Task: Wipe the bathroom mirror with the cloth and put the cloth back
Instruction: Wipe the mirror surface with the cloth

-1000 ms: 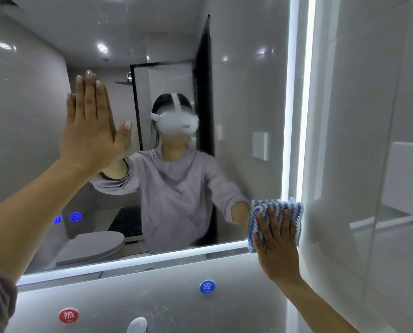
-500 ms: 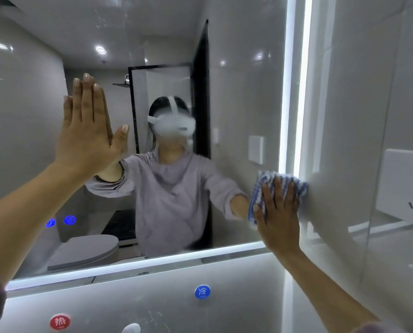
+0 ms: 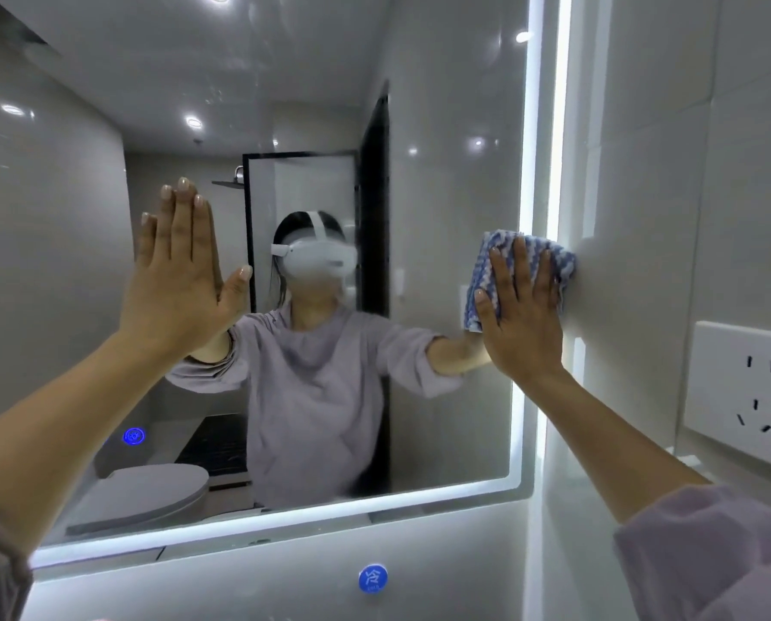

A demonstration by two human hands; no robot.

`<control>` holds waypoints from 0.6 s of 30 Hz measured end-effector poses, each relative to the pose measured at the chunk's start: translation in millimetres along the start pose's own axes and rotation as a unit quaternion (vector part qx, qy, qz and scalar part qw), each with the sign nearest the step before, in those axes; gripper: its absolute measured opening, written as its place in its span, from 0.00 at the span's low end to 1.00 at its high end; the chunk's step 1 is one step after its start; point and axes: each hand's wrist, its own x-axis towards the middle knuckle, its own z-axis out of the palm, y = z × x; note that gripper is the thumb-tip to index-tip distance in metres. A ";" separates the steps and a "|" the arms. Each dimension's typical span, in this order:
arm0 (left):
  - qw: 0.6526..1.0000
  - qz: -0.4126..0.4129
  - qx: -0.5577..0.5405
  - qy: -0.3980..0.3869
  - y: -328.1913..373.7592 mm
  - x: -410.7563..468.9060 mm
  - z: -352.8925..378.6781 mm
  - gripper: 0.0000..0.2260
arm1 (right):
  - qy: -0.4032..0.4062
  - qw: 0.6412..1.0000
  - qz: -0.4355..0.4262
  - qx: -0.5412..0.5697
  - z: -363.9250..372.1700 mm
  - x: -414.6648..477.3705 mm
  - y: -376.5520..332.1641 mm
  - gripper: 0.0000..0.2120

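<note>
Cloth (image 3: 507, 248) partly hidden under right hand (image 3: 522, 324), fingers (image 3: 520, 271) straight | left hand (image 3: 177, 284) flat on mirror (image 3: 442, 172), fingers (image 3: 182, 217) together

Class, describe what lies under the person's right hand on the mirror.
A blue-and-white cloth, pressed flat against the mirror near its lit right edge. The right hand covers the cloth's middle; the glass beneath is hidden.
</note>
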 end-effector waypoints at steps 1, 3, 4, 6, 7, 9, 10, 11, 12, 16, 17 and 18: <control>1.000 0.000 -0.001 -0.001 0.3 0.0 -0.1 0.37 | -0.001 1.000 0.001 -0.002 -1.2 2.2 -0.1 0.28; 1.000 0.000 -0.004 -0.004 0.8 -0.3 -1.2 0.37 | -0.004 1.000 -0.005 -0.009 -3.8 6.7 -0.5 0.27; 1.000 0.000 -0.006 -0.007 1.1 -0.3 -2.4 0.37 | -0.006 1.000 -0.008 -0.012 -5.3 10.5 -0.8 0.27; 1.000 0.002 -0.003 -0.011 1.1 -0.7 -4.7 0.37 | -0.007 1.000 -0.005 -0.016 -9.1 22.7 -3.0 0.27; 1.000 0.003 -0.002 -0.012 1.3 -0.9 -5.9 0.37 | -0.007 1.000 -0.001 -0.020 -11.9 30.8 -4.9 0.28; 1.000 0.003 -0.002 -0.016 2.3 -0.7 -8.2 0.37 | -0.006 1.000 0.007 -0.027 -17.5 48.0 -9.6 0.29; 1.000 0.002 -0.003 -0.019 3.2 -1.0 -8.8 0.38 | -0.007 1.000 0.009 -0.028 -19.6 55.0 -11.3 0.29; 1.000 0.001 -0.003 -0.020 3.8 -0.9 -9.3 0.38 | -0.007 1.000 0.012 -0.028 -21.0 60.7 -12.8 0.29; 1.000 0.000 -0.003 -0.021 4.5 -1.6 -9.3 0.38 | -0.007 0.999 0.016 -0.027 -21.4 64.1 -13.8 0.29; 1.000 0.005 -0.004 -0.017 5.8 -2.8 -9.7 0.37 | 0.004 0.999 0.028 -0.016 -19.1 65.0 -16.9 0.29; 1.000 0.006 -0.004 -0.016 5.9 -2.9 -9.8 0.37 | 0.006 0.999 0.030 -0.010 -18.8 64.2 -17.7 0.29; 1.000 0.006 -0.004 -0.016 6.0 -2.9 -9.7 0.37 | 0.009 0.999 0.032 -0.005 -18.6 63.8 -19.2 0.29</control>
